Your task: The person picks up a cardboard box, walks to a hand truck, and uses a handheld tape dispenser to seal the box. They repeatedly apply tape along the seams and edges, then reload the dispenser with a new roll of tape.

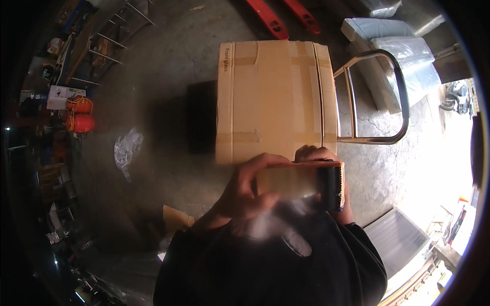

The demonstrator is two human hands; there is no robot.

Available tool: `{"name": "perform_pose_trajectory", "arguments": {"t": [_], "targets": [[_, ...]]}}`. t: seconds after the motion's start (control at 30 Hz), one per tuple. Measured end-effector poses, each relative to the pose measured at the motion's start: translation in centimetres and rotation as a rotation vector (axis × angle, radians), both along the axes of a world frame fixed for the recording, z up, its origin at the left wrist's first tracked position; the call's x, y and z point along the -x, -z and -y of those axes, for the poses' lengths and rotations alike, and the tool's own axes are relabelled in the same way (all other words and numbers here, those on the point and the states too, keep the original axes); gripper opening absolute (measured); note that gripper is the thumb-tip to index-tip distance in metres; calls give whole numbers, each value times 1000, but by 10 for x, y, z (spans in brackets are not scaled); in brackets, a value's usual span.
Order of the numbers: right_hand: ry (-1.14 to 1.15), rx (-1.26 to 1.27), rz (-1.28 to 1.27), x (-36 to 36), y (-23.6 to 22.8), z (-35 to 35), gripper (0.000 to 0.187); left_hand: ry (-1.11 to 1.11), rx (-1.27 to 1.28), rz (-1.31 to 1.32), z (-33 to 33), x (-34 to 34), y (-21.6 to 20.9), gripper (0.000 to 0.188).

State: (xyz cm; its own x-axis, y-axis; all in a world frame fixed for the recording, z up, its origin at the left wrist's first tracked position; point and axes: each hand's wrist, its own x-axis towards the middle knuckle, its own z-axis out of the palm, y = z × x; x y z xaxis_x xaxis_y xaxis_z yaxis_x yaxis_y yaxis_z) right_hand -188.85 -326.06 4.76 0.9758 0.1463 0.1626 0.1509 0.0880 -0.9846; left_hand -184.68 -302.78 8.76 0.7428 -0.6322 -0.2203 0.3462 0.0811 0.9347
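Close to the camera I hold a packing tape dispenser (331, 186) with a dark end and a toothed edge along its right side. Its wide, tan, blurred part lies toward my left hand (247, 186), whose thumb and fingers are closed round that end. My right hand (316, 153) grips the dispenser from behind at its right end; its knuckles show above the top edge, and the rest is mostly hidden. Just beyond my hands stands a large cardboard box (275, 97), its top face crossed by strips of brown tape.
A trolley's curved metal handle (403, 102) sticks out right of the box. Red pallet-jack forks (268, 18) lie beyond. Plastic-wrapped blocks (403, 66) stand at the far right. Crumpled clear plastic (127, 150) and red tanks (80, 115) are at left, a grey panel (395, 242) at near right.
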Motion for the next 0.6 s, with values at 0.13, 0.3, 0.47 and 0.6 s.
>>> {"name": "perform_pose_trajectory", "arguments": {"t": [0.13,0.3,0.47,0.6], "targets": [[-17,-48,-14,-1,-1,0,23,41,-19,47,-1,-1,1,65],[29,103,54,1,1,0,22,62,7,-70,-3,2,3,69],[14,187,91,4,5,3,27,53,164,-77,-5,3,7,62],[35,237,128,5,9,3,31,74,123,-110,-5,4,8,72]]}}
